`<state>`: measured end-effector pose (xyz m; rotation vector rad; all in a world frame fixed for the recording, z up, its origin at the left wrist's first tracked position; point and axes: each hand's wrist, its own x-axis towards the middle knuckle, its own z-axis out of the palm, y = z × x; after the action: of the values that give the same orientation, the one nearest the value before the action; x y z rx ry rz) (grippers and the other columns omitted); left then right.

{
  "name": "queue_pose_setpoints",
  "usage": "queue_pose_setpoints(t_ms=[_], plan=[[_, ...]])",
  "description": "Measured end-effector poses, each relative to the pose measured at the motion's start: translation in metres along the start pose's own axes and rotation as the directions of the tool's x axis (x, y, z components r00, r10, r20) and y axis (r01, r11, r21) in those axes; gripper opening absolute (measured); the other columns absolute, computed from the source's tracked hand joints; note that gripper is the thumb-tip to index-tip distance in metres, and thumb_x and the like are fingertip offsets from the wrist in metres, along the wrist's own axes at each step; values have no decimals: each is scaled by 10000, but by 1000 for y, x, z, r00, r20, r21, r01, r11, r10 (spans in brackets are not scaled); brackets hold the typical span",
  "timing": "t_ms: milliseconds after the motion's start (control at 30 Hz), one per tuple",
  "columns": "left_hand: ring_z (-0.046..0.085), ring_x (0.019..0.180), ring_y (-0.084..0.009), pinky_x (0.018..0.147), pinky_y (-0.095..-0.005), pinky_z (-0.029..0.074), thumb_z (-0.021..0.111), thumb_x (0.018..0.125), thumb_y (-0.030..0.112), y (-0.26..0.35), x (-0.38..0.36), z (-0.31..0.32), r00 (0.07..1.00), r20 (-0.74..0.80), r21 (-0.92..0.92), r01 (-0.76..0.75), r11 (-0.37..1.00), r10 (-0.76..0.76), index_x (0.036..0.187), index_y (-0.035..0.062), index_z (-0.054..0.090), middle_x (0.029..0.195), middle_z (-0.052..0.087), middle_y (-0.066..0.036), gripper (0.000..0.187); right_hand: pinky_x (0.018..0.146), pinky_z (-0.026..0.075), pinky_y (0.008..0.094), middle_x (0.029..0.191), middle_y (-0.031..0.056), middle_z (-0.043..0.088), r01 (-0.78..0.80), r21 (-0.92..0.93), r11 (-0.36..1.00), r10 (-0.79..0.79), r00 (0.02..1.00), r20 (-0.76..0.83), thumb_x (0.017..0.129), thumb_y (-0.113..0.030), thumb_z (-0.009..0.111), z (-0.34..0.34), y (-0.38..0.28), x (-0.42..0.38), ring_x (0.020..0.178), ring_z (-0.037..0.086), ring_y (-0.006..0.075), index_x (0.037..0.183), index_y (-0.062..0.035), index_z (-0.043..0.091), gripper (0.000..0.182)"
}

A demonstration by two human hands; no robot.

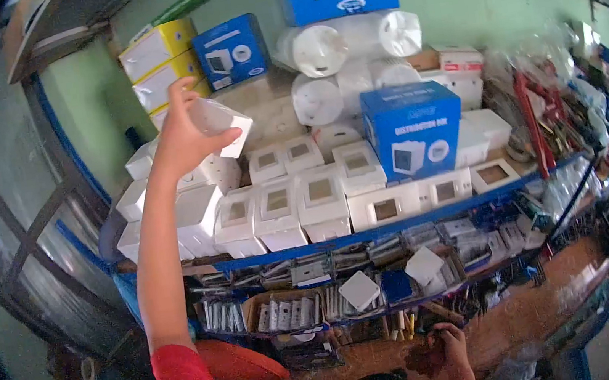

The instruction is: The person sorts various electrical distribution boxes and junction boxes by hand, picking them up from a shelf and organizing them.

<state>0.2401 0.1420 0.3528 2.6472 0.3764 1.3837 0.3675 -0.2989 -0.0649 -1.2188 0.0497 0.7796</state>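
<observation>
My left hand [193, 131] is raised over the top shelf, thumb and fingers closed round a white box [236, 147]. It is tilted in the air above other boxes. Below and to its right stand white boxes with small windows [275, 203], lined up along the shelf front. My right hand [449, 344] is low, over the brown surface at the bottom, its fingers loosely bent and apart. I see nothing in it.
Yellow-and-white boxes [163, 51] and a blue box [231, 52] stand behind my left hand. A blue distribution box carton [414, 129] sits right of centre, near plastic-wrapped white rolls [317, 50]. Lower shelves carry small packaged parts [287, 311]. The blue shelf edge [305, 251] runs across.
</observation>
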Motion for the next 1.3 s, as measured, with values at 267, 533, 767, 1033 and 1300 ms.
queue_pose_setpoints(t_ms=[267,533,767,1033,1300], plan=[[518,1150,-312,947,-371,429,877,524,225,-35,31,34,692,711,228,-65,972,-120,1294,100,319,1216,524,-197,959,600,503,290,786,91,645,201,-27,979,-199,979,44,887,-69,486,-51,24,60,675,620,159,956,-7,615,159],[508,1149,-344,961,-380,427,879,468,164,-53,35,53,395,882,340,-157,927,-257,1312,60,310,1239,505,-207,1023,542,492,278,703,73,610,157,-19,987,-158,987,-35,869,-73,524,12,4,30,590,582,158,917,-7,611,119],[481,1197,-321,980,-355,407,860,491,122,-68,29,61,381,891,292,-61,955,-248,1323,58,319,1275,495,-199,994,585,542,332,829,111,633,109,78,991,-107,994,-22,870,-26,490,29,27,43,642,615,185,917,16,607,133],[457,1231,-316,1009,-367,394,865,498,136,-64,27,59,446,847,335,-24,942,-289,1364,65,298,1328,458,-213,1037,644,515,321,814,101,635,205,-1,979,-205,979,14,863,-25,468,16,46,51,705,610,192,927,-24,625,169],[470,1222,-348,994,-374,419,867,484,165,-44,34,66,337,838,467,-38,884,-428,1441,94,192,1366,426,-250,1173,622,532,331,811,114,632,151,171,974,-143,988,-56,867,-1,444,-9,54,44,688,614,211,976,-2,589,181]])
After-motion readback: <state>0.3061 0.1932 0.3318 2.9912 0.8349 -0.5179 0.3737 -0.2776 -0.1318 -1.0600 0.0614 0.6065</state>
